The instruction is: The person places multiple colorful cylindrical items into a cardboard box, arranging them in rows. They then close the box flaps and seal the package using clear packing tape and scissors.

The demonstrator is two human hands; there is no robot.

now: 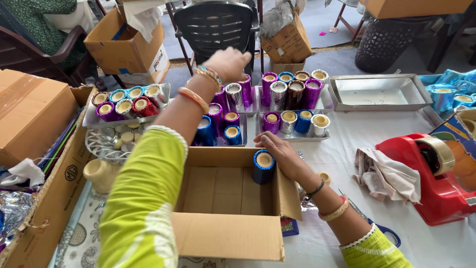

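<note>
My left hand [229, 62] reaches forward over a steel tray of tall purple and silver foil-wrapped cylinders [237, 94]; its fingers curl away from me, so their grip is hidden. My right hand [281, 155] lies flat on the right rim of an open cardboard box [223, 233]. Its fingertips rest beside a blue foil-wrapped cylinder [264, 167] that stands upright in the box's far right corner. The rest of the box holds nothing. Short blue and purple cylinders [232, 134] stand just beyond the box.
Another tray of mixed cylinders [295, 121] sits right of centre, a third [130, 102] at the left. An empty steel tray [379, 92] is at the far right, with a red tape dispenser [426, 178], a cloth [387, 176] and scissors [386, 231] nearer me. Large cartons [29, 114] line the left.
</note>
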